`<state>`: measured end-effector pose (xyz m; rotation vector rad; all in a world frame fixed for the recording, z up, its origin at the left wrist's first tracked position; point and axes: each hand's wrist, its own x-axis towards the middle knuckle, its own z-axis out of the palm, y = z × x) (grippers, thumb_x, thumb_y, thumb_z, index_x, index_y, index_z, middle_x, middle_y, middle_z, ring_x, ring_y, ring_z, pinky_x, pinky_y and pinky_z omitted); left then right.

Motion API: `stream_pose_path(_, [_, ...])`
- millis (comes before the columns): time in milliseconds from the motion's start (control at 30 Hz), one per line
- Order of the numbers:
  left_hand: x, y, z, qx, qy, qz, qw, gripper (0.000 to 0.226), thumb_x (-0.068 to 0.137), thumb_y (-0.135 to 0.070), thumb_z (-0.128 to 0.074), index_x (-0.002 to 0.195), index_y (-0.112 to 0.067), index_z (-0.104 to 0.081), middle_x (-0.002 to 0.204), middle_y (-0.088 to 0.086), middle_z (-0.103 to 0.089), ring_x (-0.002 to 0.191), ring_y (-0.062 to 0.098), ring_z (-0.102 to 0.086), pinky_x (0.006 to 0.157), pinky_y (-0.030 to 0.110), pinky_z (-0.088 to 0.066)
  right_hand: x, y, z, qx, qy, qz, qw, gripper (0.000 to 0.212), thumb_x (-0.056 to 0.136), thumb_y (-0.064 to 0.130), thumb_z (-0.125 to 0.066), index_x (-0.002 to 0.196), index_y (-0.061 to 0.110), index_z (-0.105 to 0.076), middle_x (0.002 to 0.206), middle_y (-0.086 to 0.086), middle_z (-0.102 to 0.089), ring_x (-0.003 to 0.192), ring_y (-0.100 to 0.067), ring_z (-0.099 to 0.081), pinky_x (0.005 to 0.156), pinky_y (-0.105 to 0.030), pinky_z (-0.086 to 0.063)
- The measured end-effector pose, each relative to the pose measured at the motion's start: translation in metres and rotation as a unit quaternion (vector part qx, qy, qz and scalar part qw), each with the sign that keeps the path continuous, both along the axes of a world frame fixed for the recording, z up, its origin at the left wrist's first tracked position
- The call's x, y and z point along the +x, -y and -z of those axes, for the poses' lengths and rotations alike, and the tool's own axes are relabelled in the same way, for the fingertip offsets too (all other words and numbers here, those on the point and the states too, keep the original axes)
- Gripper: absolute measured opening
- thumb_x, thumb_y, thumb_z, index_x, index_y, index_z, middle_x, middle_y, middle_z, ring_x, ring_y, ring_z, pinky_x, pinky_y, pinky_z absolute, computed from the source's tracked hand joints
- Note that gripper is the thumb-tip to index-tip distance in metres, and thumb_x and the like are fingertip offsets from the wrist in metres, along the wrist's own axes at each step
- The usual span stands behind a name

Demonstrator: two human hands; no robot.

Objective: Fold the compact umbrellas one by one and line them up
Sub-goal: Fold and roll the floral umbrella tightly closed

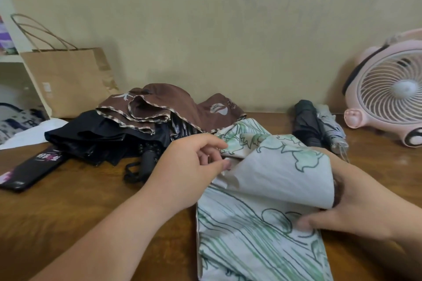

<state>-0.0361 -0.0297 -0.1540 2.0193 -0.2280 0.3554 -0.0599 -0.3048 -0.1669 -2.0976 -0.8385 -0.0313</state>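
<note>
Two umbrellas lie folded in the head view, a dark grey umbrella point(306, 124) and a striped umbrella point(332, 132), side by side and touching at the back right of the wooden table point(91, 212). By my reading you are on the third, the white-and-green umbrella point(262, 223), which lies straight in front of you with its canopy loose. You look to be gathering its panels. Your left hand point(194, 166) reaches in from the left, thumb and fingertips pinching a flap of canopy near the far end. Your right hand point(356, 209) holds the right side, with the thumb pressed on top of the fabric and the fingers hidden beneath a fold. Next you will likely need to lay the flaps one way, roll them tight and fasten the strap, which I cannot see. A brown umbrella point(164, 107) and a black umbrella point(102, 139) sit heaped at the back left, unfolded.
</note>
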Motion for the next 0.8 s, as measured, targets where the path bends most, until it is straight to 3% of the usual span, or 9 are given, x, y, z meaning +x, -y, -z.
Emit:
stream_pose_path(100, [-0.001,0.004,0.003,-0.018,0.004,-0.011,1.0,0.022,0.083,-0.006,-0.083,0.096,-0.022,-0.076,0.076,0.002,-0.07,0.059,0.005,-0.056,0.063,0.015,-0.051,0.022,0.018,-0.024,0.119,-0.046,-0.012,0.992,0.076,0.066,0.012,-0.089,0.134,0.035,-0.064,0.14,0.005,-0.064,0.133,-0.014,-0.057,0.103,-0.023,-0.049])
stream_pose_path(200, [0.0,0.005,0.004,-0.024,-0.002,-0.017,1.0,0.02,0.085,-0.007,-0.082,0.096,-0.022,-0.075,0.075,0.003,-0.07,0.058,0.004,-0.059,0.063,0.016,-0.052,0.024,0.009,-0.01,0.289,-0.113,-0.039,0.95,0.035,0.083,0.037,-0.077,0.112,0.016,-0.079,0.119,-0.012,-0.074,0.115,-0.026,-0.069,0.092,-0.03,-0.057])
stream_pose_path(267, [0.003,0.001,0.002,-0.058,-0.022,-0.016,0.998,0.02,0.086,-0.006,-0.08,0.098,-0.021,-0.074,0.074,0.001,-0.071,0.058,0.009,-0.063,0.062,0.024,-0.055,0.03,0.009,-0.01,0.34,-0.169,0.036,0.924,0.033,0.081,0.032,-0.07,0.095,0.005,-0.08,0.107,-0.021,-0.075,0.102,-0.032,-0.072,0.083,-0.032,-0.06])
stream_pose_path(400, [0.009,-0.011,-0.002,-0.203,-0.069,0.002,0.977,0.022,0.084,0.005,-0.077,0.101,-0.006,-0.068,0.07,0.003,-0.068,0.058,0.019,-0.064,0.055,0.028,-0.057,0.034,0.006,-0.008,0.405,-0.221,0.102,0.881,0.027,0.087,0.013,-0.058,0.091,-0.008,-0.074,0.108,-0.03,-0.072,0.098,-0.039,-0.072,0.076,-0.04,-0.062])
stream_pose_path(500, [0.01,-0.014,-0.003,-0.269,-0.107,0.03,0.957,0.024,0.083,0.006,-0.074,0.104,-0.004,-0.068,0.071,0.004,-0.065,0.056,0.017,-0.06,0.05,0.026,-0.052,0.032,0.002,-0.007,0.437,-0.249,0.119,0.856,0.021,0.083,0.007,-0.056,0.087,-0.013,-0.06,0.083,-0.025,-0.072,0.068,-0.037,-0.069,0.051,-0.034,-0.056])
stream_pose_path(600, [0.008,-0.013,-0.002,-0.191,-0.116,0.045,0.974,0.023,0.086,-0.003,-0.076,0.107,-0.012,-0.071,0.076,0.005,-0.063,0.057,0.013,-0.055,0.047,0.022,-0.044,0.035,0.003,-0.003,0.43,-0.236,0.123,0.863,0.046,0.063,0.017,-0.075,0.076,-0.011,-0.04,0.067,-0.021,-0.047,0.06,-0.033,-0.04,0.05,-0.032,-0.041])
stream_pose_path(667, [0.006,-0.01,-0.003,-0.08,-0.075,0.025,0.994,0.023,0.085,-0.016,-0.081,0.105,-0.024,-0.072,0.075,0.002,-0.063,0.06,0.011,-0.052,0.053,0.021,-0.046,0.036,0.005,-0.002,0.414,-0.224,0.116,0.875,0.068,0.044,0.025,-0.09,0.067,-0.003,-0.033,0.065,-0.017,-0.043,0.057,-0.028,-0.04,0.05,-0.03,-0.038])
stream_pose_path(733, [0.005,-0.005,-0.001,0.019,-0.014,-0.011,1.0,0.025,0.083,-0.026,-0.083,0.103,-0.034,-0.07,0.075,-0.009,-0.063,0.057,0.008,-0.046,0.056,0.018,-0.044,0.037,0.006,-0.001,0.385,-0.204,0.102,0.894,0.052,0.042,0.017,-0.092,0.057,0.005,-0.044,0.061,-0.016,-0.05,0.052,-0.024,-0.048,0.048,-0.026,-0.04])
stream_pose_path(800, [0.002,0.002,0.0,0.083,0.042,-0.035,0.995,0.033,0.081,-0.031,-0.085,0.108,-0.04,-0.069,0.076,-0.029,-0.057,0.055,0.006,-0.044,0.059,0.011,-0.04,0.038,0.004,-0.002,0.369,-0.186,0.098,0.905,0.024,0.055,0.002,-0.077,0.053,0.008,-0.053,0.057,-0.013,-0.055,0.05,-0.02,-0.052,0.046,-0.021,-0.043])
